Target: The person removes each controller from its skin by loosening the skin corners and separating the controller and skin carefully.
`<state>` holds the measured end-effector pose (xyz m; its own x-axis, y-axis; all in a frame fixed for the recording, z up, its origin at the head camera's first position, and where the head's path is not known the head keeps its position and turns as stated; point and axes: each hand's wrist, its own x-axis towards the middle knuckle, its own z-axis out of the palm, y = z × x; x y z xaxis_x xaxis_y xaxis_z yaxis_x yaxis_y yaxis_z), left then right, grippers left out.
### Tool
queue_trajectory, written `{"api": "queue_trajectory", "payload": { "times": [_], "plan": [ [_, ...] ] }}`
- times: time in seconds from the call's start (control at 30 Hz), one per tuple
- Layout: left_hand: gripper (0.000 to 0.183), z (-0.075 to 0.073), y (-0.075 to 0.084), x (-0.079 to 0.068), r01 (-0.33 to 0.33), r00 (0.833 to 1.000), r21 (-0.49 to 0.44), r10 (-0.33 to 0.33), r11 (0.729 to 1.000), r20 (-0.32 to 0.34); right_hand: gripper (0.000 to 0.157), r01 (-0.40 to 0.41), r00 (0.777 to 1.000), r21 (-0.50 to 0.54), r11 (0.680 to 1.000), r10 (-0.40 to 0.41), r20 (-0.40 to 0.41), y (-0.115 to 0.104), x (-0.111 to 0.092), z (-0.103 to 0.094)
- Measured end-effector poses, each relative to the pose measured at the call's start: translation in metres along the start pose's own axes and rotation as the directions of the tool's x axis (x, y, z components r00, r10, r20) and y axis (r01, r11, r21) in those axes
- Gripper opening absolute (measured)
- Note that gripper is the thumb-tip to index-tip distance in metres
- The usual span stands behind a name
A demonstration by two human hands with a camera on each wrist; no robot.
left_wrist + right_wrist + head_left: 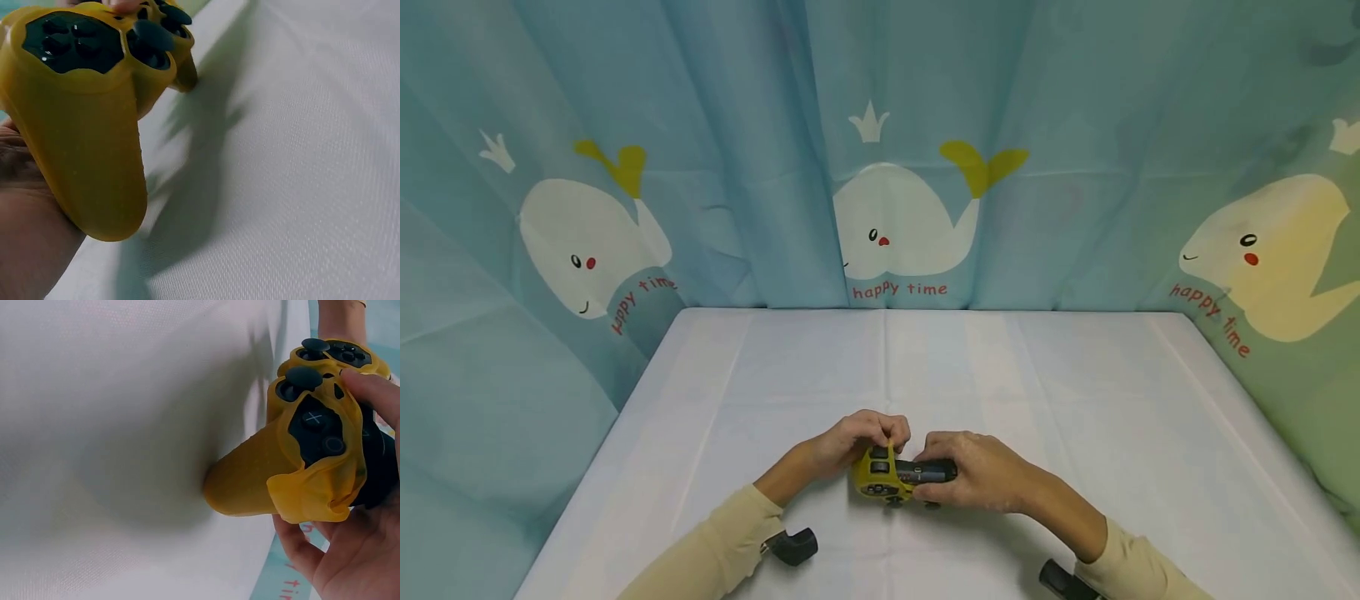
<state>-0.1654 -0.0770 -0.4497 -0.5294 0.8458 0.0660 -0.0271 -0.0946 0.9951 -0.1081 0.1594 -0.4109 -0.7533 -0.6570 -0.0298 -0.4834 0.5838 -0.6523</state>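
Both hands hold a black game controller (925,472) in a yellow rubbery cover (94,150), just above the white tabletop. In the head view its far edge with the shoulder buttons faces up. My left hand (853,442) grips the covered left end, its fingers curled over the top edge. From the right, my right hand (981,471) grips the other end, with the thumb (375,394) on the controller's face. A loose flap of the cover (309,494) is folded back at the right end, where black casing shows. In the right wrist view the cover still wraps the near handle.
A white cloth (760,367) with creases covers the table. Blue-green curtains (737,167) printed with whales stand along its back and sides. Black wrist mounts (793,547) stick out by both sleeves.
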Motion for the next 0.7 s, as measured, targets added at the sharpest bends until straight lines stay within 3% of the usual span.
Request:
{"api": "queue_trajectory", "payload": {
  "times": [0.3,0.5,0.7],
  "plan": [
    [0.021,0.002,0.008,-0.007,0.022,0.996,0.026,-0.02,0.999,-0.082,0.026,-0.004,1.0,-0.026,1.0,0.004,-0.008,-0.001,0.0,-0.001],
    [0.016,0.007,0.011,-0.014,0.023,0.978,-0.006,-0.024,1.0,-0.207,0.03,-0.011,1.0,-0.062,0.998,0.011,0.0,-0.001,0.001,-0.003],
    [0.02,0.006,0.012,-0.025,0.016,0.97,0.014,-0.012,1.0,-0.244,0.036,-0.008,0.999,-0.146,0.989,0.002,-0.042,-0.002,0.001,0.001]
  ]
}}
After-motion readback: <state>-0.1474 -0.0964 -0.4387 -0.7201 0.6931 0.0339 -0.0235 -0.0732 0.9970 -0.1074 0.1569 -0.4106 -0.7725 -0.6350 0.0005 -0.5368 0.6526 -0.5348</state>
